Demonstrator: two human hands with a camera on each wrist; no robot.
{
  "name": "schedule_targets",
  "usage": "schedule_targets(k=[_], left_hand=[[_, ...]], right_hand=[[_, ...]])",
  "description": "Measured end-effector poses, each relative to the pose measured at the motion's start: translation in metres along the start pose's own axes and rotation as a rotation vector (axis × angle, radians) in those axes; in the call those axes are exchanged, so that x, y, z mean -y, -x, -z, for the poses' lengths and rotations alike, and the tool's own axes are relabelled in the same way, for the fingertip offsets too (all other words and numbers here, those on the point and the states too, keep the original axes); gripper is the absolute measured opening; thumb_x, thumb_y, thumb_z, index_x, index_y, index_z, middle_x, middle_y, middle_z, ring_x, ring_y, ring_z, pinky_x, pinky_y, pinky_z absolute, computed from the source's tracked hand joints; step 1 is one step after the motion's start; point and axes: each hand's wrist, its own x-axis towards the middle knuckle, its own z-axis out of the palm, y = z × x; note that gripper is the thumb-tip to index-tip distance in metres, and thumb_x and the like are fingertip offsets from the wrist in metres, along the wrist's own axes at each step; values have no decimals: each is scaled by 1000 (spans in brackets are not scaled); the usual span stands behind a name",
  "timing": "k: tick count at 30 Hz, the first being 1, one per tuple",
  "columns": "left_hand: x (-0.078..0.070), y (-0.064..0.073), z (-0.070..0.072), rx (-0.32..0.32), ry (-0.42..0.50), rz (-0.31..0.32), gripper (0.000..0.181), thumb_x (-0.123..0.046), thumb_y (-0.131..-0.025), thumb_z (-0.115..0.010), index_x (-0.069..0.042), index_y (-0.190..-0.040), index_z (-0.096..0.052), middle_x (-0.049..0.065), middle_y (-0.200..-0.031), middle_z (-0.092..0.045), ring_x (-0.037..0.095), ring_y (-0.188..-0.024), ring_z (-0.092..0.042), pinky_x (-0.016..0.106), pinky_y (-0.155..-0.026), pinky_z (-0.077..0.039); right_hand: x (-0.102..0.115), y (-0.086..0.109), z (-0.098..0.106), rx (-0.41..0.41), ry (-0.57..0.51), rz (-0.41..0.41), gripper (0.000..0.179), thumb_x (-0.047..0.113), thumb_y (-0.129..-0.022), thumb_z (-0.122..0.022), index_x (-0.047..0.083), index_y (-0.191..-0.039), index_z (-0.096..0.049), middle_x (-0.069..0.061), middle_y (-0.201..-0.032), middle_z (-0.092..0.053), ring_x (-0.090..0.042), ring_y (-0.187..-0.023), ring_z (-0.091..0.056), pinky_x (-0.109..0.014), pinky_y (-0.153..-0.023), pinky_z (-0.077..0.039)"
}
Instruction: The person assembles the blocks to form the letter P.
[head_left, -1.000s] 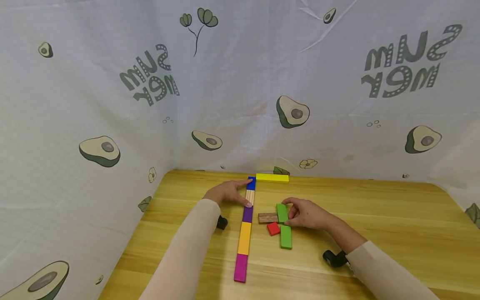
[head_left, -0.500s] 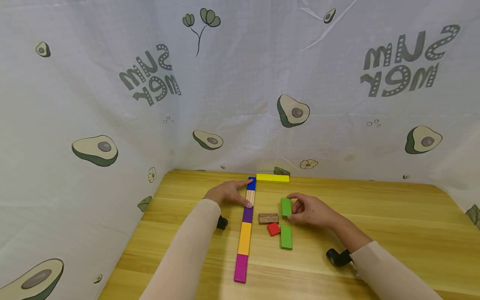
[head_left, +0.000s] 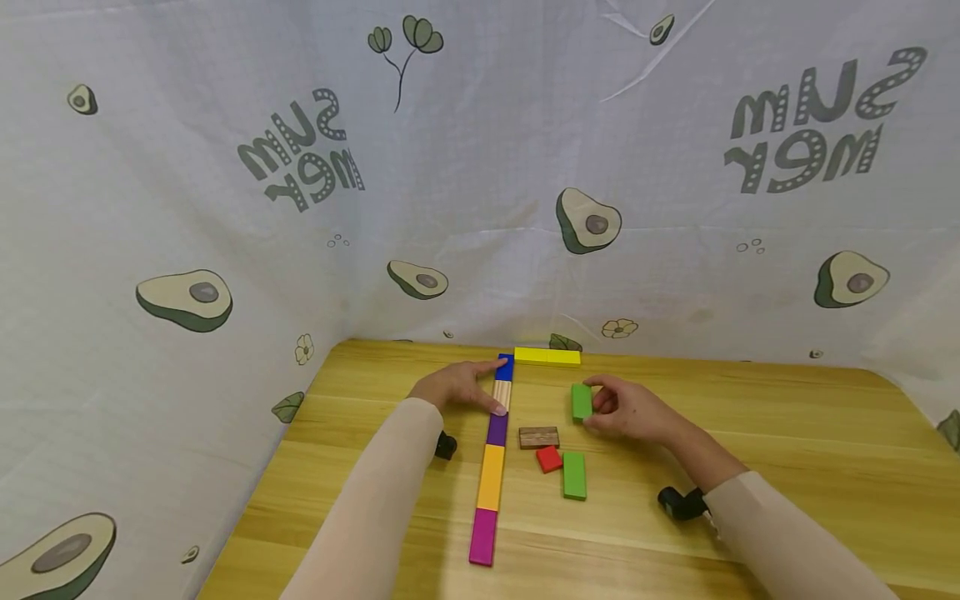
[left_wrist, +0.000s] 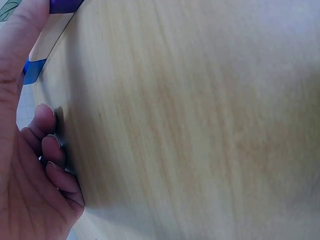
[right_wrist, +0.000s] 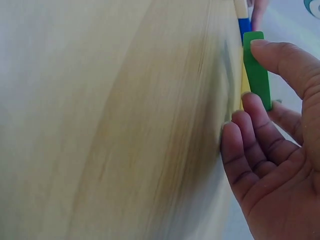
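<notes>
My right hand (head_left: 626, 408) pinches a green block (head_left: 581, 402) by its ends between thumb and fingertip; in the right wrist view the block (right_wrist: 257, 70) stands out from the table, the other fingers loosely bent. My left hand (head_left: 457, 387) rests at the row of blocks, forefinger on the blue block (head_left: 506, 372) and thumb where the striped block (head_left: 502, 395) meets the purple block (head_left: 497, 429). An orange block (head_left: 491, 477) and a magenta block (head_left: 482, 537) continue the row towards me. Two yellow blocks (head_left: 547, 357) lie end to end right of the blue one.
Between the row and my right arm lie a brown wood-grain block (head_left: 538, 437), a red block (head_left: 549, 458) and a second green block (head_left: 574, 476). A patterned curtain (head_left: 480, 167) hangs behind the wooden table (head_left: 615, 550).
My right hand has drawn the green block away from the brown block, moving it back and slightly right. My left hand stays in place on the row.
</notes>
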Motion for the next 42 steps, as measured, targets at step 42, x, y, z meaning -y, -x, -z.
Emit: schedule_targets(k=[42], left_hand=[[-1, -1, 0, 6, 7, 12, 99, -61, -69, -88, -58, -152, -33, 2, -169, -30, 36, -155, -28, 66, -123, -26]], right_hand=[[-19, -30, 21, -5, 12, -44, 74, 32, -91, -78, -3, -148, -46, -16, -113, -61, -23, -96, -54, -32, -82, -48]])
